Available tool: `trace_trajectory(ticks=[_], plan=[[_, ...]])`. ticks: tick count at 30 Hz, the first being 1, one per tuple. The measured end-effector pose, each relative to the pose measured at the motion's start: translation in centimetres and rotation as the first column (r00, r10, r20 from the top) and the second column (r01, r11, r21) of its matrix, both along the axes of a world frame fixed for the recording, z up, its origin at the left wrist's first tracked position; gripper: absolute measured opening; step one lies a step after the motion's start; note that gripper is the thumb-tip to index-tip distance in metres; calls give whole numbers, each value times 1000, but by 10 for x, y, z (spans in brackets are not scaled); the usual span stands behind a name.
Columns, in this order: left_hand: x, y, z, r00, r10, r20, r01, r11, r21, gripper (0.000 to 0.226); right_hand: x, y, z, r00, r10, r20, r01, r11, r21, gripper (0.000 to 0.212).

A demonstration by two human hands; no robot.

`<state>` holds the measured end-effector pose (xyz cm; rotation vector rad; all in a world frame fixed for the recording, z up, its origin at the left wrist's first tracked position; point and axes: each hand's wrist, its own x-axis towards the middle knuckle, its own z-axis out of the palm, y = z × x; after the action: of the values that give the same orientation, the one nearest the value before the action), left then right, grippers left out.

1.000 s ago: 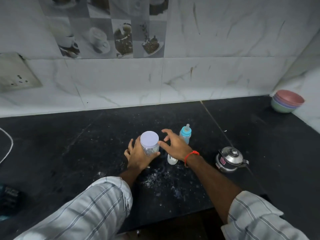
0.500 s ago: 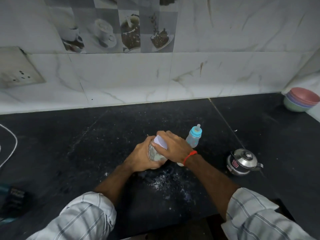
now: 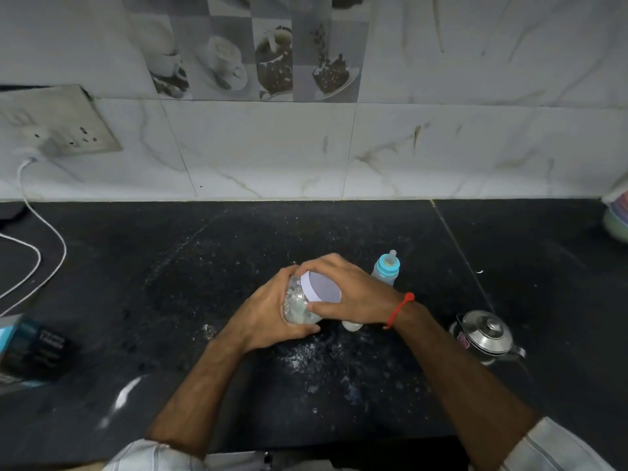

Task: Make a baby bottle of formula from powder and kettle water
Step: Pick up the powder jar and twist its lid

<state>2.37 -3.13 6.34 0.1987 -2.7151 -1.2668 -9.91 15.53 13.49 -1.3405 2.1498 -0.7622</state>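
i read this as the opening step: my left hand (image 3: pixel 272 311) wraps the clear powder jar (image 3: pixel 299 305), tilted right at centre above the dark counter (image 3: pixel 170 283), while my right hand (image 3: pixel 346 294) curls round its white lid (image 3: pixel 323 287). next i'd twist the lid off. the baby bottle (image 3: pixel 385 268) stands just behind, the kettle (image 3: pixel 486 336) near right.

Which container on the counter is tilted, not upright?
The clear jar with the white lid, held in both hands; the baby bottle and kettle stand upright.
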Motion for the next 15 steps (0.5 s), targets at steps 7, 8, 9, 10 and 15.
trace_trajectory(ticks=[7, 8, 9, 10, 15], plan=[[32, 4, 7, 976, -93, 199, 64, 987, 148, 97, 6, 51, -19, 997, 62, 52, -38, 926, -374, 47], [40, 4, 6, 983, -68, 172, 37, 983, 180, 98, 6, 57, -24, 995, 23, 100, 22, 906, -422, 45], [48, 5, 5, 993, -32, 117, 6, 975, 221, 100, 9, 63, -31, 988, -23, 153, 90, 890, -448, 44], [55, 7, 4, 999, 14, 44, -25, 964, 266, 102, 14, 67, -39, 977, -73, 202, 158, 880, -448, 44], [76, 26, -2, 951, 177, -254, -98, 950, 297, 104, 49, 83, -104, 969, -235, 82, 246, 952, -182, 48]])
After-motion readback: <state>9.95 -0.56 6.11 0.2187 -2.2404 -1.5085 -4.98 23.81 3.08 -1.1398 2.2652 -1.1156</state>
